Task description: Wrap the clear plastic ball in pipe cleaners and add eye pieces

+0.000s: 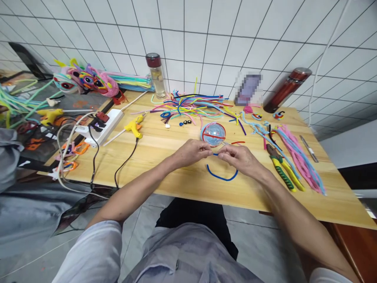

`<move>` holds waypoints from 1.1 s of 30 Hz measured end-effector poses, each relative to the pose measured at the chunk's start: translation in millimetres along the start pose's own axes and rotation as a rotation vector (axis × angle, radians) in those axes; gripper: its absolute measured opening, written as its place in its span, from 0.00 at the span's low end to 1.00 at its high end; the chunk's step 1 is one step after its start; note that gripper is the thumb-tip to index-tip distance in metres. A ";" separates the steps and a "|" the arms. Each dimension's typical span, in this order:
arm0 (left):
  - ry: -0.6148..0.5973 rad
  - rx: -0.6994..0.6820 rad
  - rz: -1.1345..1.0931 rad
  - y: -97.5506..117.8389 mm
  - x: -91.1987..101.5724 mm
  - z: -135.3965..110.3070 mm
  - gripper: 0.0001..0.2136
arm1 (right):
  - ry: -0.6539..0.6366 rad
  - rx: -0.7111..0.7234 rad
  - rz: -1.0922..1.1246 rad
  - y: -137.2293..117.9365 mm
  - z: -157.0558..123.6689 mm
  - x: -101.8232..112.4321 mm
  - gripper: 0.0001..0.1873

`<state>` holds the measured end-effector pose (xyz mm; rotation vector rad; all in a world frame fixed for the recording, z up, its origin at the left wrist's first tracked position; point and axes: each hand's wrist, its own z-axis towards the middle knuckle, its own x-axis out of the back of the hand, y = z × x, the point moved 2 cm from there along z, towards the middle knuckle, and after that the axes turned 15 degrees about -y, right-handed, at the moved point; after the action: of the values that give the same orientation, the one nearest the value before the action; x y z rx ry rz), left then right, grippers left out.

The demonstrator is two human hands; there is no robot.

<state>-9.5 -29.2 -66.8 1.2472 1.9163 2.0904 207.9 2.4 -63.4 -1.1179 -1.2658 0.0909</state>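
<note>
Between my hands runs a short stretch of blue pipe cleaner (216, 154). My left hand (194, 151) pinches it from the left with fingertips pressed together. My right hand (240, 157) is closed on it from the right. Below them, a curved blue pipe cleaner length (223, 179) bows toward the table edge; I cannot tell whether it joins the pinched stretch. Just beyond my fingers sits a round light-blue piece (214, 129) with a red rim and a red bar across it. A red pipe cleaner bit (238, 142) lies behind my right hand.
A pile of coloured pipe cleaners (194, 104) lies near the wall. At right are green-and-yellow pliers (282, 171), a pink and blue bundle (300, 157) and a red flask (287, 90). A yellow glue gun (134, 126), power strip (104, 127) and glass bottle (157, 76) stand left. A co-worker's sleeve (26, 208) shows far left.
</note>
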 end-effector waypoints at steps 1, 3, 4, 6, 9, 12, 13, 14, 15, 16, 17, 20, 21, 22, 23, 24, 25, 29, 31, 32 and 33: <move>0.006 0.016 0.001 -3.4 1.0 0.3 0.10 | -0.028 0.005 0.028 4.8 2.3 -1.9 0.16; 0.059 0.057 -0.001 -11.6 5.8 -1.7 0.12 | -0.090 0.002 0.100 14.9 4.8 -5.7 0.17; 0.122 0.079 0.003 -16.2 9.5 -3.3 0.13 | -0.122 -0.010 0.146 19.8 5.1 -6.9 0.18; 0.275 0.119 0.017 -25.7 17.3 -5.5 0.21 | -0.154 -0.032 0.246 28.4 3.9 -6.0 0.20; 0.344 0.178 -0.031 -39.2 22.8 -0.4 0.49 | 0.015 -0.043 0.385 39.5 0.3 5.4 0.21; 0.277 0.230 -0.135 -49.0 21.2 15.3 0.60 | 0.318 -0.082 0.515 50.6 -1.1 19.0 0.22; 0.266 0.234 -0.153 -50.9 20.4 21.7 0.61 | 0.381 -0.101 0.557 53.9 0.2 21.3 0.22; 0.255 0.223 -0.163 -52.2 19.5 28.4 0.62 | 0.419 -0.116 0.598 56.5 2.4 22.2 0.23; 0.237 0.195 -0.171 -52.9 18.7 35.1 0.61 | 0.431 -0.126 0.641 58.5 5.6 21.7 0.23; 0.213 0.152 -0.183 -53.1 18.1 41.5 0.59 | 0.416 -0.129 0.688 59.9 9.5 20.2 0.24; 0.188 0.100 -0.199 -53.2 17.9 47.4 0.56 | 0.387 -0.128 0.740 60.7 13.8 18.0 0.25; 0.140 -0.022 -0.250 -54.9 21.7 61.1 0.48 | 0.311 -0.114 0.884 61.2 26.4 12.9 0.26; 0.141 -0.041 -0.262 -56.4 24.8 64.6 0.47 | 0.305 -0.109 0.912 61.1 30.3 13.2 0.27; 0.147 -0.058 -0.271 -58.2 28.5 68.1 0.48 | 0.312 -0.099 0.925 61.0 34.3 14.7 0.27; 0.154 -0.077 -0.277 -60.2 32.7 71.6 0.48 | 0.327 -0.084 0.921 60.8 38.4 17.4 0.26; 0.160 -0.098 -0.288 -62.4 37.0 75.4 0.48 | 0.345 -0.064 0.904 60.6 42.9 20.7 0.26; 0.167 -0.119 -0.302 -64.8 41.1 79.5 0.49 | 0.366 -0.041 0.874 60.5 47.7 24.4 0.25; 0.216 -0.124 -0.324 -75.0 51.6 94.3 0.48 | 0.427 0.005 0.753 63.4 66.6 32.3 0.24; 0.222 -0.094 -0.310 -79.0 52.2 98.5 0.46 | 0.433 0.004 0.724 67.4 72.8 30.5 0.24; 0.214 -0.079 -0.304 -80.6 51.6 99.6 0.46 | 0.435 0.003 0.713 69.8 74.6 29.0 0.24; 0.205 -0.068 -0.299 -81.8 50.9 99.9 0.45 | 0.439 0.002 0.705 72.3 75.5 27.5 0.24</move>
<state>-25.2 98.4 -119.1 0.7046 1.9451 2.1688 195.1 101.9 -103.6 -1.4463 -0.4474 0.3521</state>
